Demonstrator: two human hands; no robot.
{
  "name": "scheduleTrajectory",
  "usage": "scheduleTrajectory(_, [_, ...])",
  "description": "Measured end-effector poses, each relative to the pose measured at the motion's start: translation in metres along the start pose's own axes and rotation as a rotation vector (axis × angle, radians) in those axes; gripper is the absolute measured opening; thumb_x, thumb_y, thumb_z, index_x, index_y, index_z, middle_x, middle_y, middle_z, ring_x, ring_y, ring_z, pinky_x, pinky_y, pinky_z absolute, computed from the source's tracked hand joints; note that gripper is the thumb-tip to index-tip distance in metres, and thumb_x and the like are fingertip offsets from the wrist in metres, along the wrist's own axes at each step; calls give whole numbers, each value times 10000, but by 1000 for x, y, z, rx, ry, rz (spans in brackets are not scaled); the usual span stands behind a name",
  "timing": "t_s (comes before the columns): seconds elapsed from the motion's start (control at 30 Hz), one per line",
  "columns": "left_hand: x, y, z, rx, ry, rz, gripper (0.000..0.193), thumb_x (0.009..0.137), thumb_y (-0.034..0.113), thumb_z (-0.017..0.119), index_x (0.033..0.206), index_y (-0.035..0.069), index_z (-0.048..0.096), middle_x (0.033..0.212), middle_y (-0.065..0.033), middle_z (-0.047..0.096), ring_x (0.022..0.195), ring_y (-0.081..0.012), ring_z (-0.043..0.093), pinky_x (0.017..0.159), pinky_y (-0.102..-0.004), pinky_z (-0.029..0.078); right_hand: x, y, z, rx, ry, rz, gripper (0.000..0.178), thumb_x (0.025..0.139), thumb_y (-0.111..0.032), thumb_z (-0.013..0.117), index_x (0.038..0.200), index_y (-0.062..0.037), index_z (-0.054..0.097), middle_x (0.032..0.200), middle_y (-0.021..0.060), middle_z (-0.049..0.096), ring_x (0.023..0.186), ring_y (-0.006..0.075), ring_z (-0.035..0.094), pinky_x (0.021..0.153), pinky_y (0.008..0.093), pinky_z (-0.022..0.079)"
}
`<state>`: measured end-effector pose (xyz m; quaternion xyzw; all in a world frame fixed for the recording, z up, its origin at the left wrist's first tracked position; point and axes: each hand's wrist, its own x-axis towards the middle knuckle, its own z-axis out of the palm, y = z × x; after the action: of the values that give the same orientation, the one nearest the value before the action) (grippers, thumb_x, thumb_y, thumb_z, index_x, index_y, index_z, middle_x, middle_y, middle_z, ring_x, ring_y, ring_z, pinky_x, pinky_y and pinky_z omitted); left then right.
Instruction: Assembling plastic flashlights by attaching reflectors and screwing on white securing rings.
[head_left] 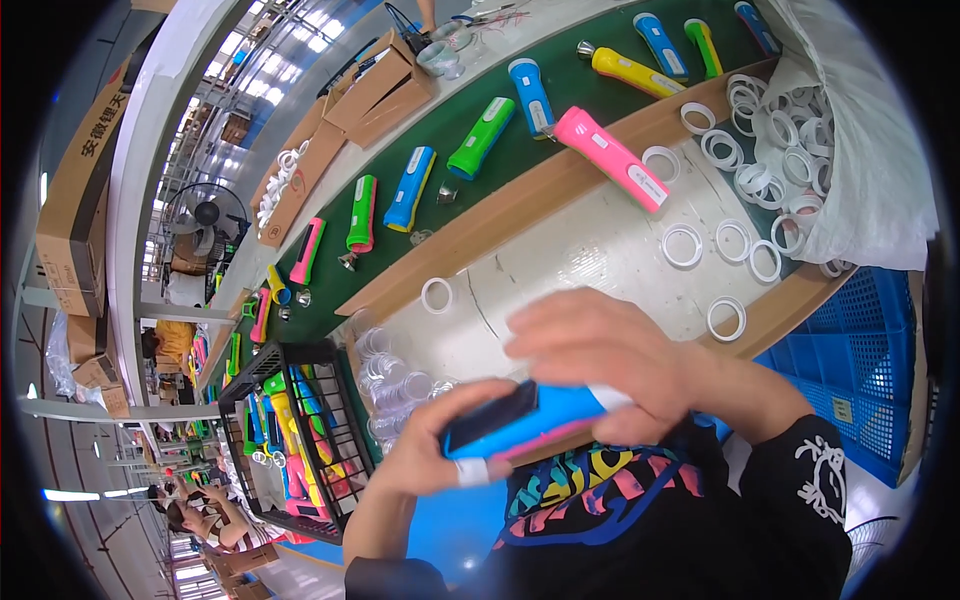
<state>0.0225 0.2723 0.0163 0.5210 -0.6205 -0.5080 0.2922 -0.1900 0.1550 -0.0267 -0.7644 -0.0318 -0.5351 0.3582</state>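
A blue flashlight [560,408] with a dark panel and a pink strip along its lower side lies nearly level in front of my chest. Its dark-panelled end is gripped by my left hand [425,445], which has a white wrap on one finger. Round the other end curls my right hand [625,365], a little blurred, with its thumb below and fingers above. Between that thumb and palm shows a white ring [608,396] at the flashlight's end; how it sits there is partly hidden.
Beyond the white worktop [560,255] runs a green conveyor [465,205] with several coloured flashlights. A pink flashlight [610,158] overhangs the cardboard edging. White rings [682,245] lie at right by a plastic bag [860,130]. Clear rings [390,375] and a black crate [290,355] stand left.
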Motion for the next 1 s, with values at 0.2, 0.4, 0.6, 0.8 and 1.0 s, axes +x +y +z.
scheduleTrajectory(0.2, [46, -15, 7, 1378, 149, 318, 692, 568, 58, 674, 1229, 241, 578, 922, -100, 593, 709, -246, 619, 545, -329, 514, -22, 52, 10, 636, 456, 1433, 364, 934, -359, 435, 1091, -53, 555, 942, 45, 569, 902, 173, 553, 842, 297, 421])
scheduleTrajectory(0.4, [26, -19, 0, 37, 5, 1, 619, 682, 28, 744, 1264, 75, 537, 1042, -140, 638, 930, -218, 631, 808, -300, 479, -32, 36, -1, -1, 44, 472, 365, 950, -318, 367, 1123, -51, 547, 1080, 64, 569, 984, 215, 535, 868, 366, 406])
scheduleTrajectory(0.6, [61, -36, 17, 1308, 261, 393, 705, 500, 98, 732, 1163, 301, 606, 916, -85, 583, 665, -239, 581, 553, -344, 488, -46, 73, 1, 723, 523, 1509, 410, 941, -387, 390, 945, -28, 589, 880, 113, 637, 847, 165, 612, 783, 286, 471])
scheduleTrajectory(0.8, [39, -24, 7, 254, 70, 90, 640, 637, 27, 736, 1245, 123, 562, 945, -132, 638, 836, -255, 638, 735, -303, 499, -37, 29, -7, 127, 29, 420, 450, 952, -366, 346, 1052, -10, 603, 1081, 124, 594, 1019, 226, 553, 937, 352, 396])
scheduleTrajectory(1.0, [70, -44, 26, 1034, 242, 335, 753, 547, 36, 720, 1252, 242, 552, 917, -122, 598, 737, -266, 615, 601, -325, 511, -36, 71, -14, 550, 440, 1332, 374, 939, -309, 403, 832, -21, 617, 853, 76, 606, 829, 151, 564, 784, 300, 450])
